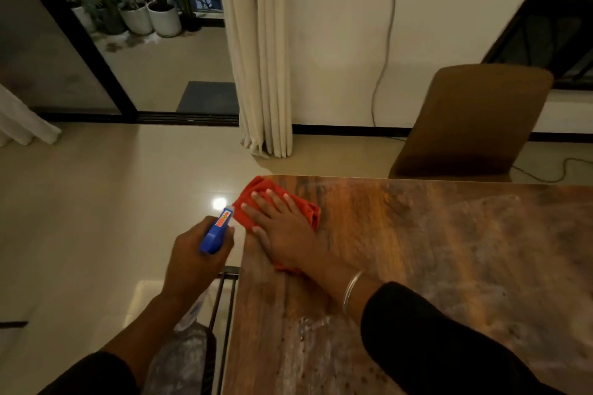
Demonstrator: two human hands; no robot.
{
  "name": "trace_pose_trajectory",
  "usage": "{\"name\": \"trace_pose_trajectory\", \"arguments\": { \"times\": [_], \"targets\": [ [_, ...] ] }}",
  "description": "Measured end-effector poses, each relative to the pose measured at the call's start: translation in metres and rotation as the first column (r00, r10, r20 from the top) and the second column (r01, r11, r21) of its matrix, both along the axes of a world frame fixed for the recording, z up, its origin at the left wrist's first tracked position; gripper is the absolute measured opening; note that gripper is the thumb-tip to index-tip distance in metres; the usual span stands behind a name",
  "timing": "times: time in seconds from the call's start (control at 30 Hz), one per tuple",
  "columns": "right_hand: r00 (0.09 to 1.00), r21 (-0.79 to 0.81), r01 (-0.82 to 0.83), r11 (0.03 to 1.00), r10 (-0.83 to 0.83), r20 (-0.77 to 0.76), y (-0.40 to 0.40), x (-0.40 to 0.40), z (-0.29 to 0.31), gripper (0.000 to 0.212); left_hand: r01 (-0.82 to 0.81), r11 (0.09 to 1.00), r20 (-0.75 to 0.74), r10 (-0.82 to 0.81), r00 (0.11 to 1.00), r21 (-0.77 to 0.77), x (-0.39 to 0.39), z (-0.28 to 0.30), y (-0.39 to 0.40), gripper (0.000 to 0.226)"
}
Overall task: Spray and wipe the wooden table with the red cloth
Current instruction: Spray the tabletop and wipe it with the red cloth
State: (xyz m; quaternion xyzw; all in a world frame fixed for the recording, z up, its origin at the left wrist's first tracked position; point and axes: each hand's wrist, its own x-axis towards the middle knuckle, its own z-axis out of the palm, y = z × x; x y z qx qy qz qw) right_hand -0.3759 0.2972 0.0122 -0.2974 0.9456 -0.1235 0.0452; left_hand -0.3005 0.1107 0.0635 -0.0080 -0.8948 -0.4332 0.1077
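right hand (282,228): fingers flat, pressing crumpled red cloth (256,199) on brown wooden table (417,250), 10 o'clock corner | left hand (192,260): clenched around blue-headed spray bottle (216,231), off table edge

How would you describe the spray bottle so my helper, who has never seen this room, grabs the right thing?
Start at the wooden table and go to its far left corner, where the right hand presses a red cloth flat. Just left of that corner, off the table over the floor, the left hand grips the spray bottle. Its blue trigger head with an orange label is the only blue thing there.
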Motion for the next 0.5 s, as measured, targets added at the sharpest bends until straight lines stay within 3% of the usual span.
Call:
{"name": "trace_pose_trajectory", "arguments": {
  "times": [0.13, 0.23, 0.3, 0.37, 0.5],
  "targets": [
    [0.929, 0.068, 0.371, 0.926, -0.369, -0.03, 0.113, -0.033, 0.002, 0.063, 0.051, 0.999, -0.016, -0.051, 0.999, -0.008, 0.004, 0.003, -0.003, 0.008],
    [0.735, 0.081, 0.677, 0.731, -0.677, -0.04, 0.23, -0.022, -0.004, 0.072, 0.087, 0.996, 0.006, -0.087, 0.996, -0.013, 0.002, 0.003, -0.006, 0.011],
    [0.627, 0.086, 0.776, 0.625, -0.779, 0.013, 0.257, -0.012, 0.001, 0.066, 0.118, 0.992, 0.015, -0.118, 0.993, -0.032, 0.0, 0.006, -0.005, 0.007],
    [0.643, 0.093, 0.763, 0.64, -0.766, -0.004, 0.224, -0.008, 0.0, 0.063, 0.164, 0.986, 0.019, -0.164, 0.986, -0.03, 0.0, 0.012, -0.001, 0.016],
    [0.824, 0.023, 0.565, 0.825, -0.565, 0.042, 0.079, 0.016, -0.001, 0.069, 0.223, 0.974, -0.001, -0.223, 0.975, -0.03, 0.001, 0.031, 0.012, 0.027]
  ]
}}
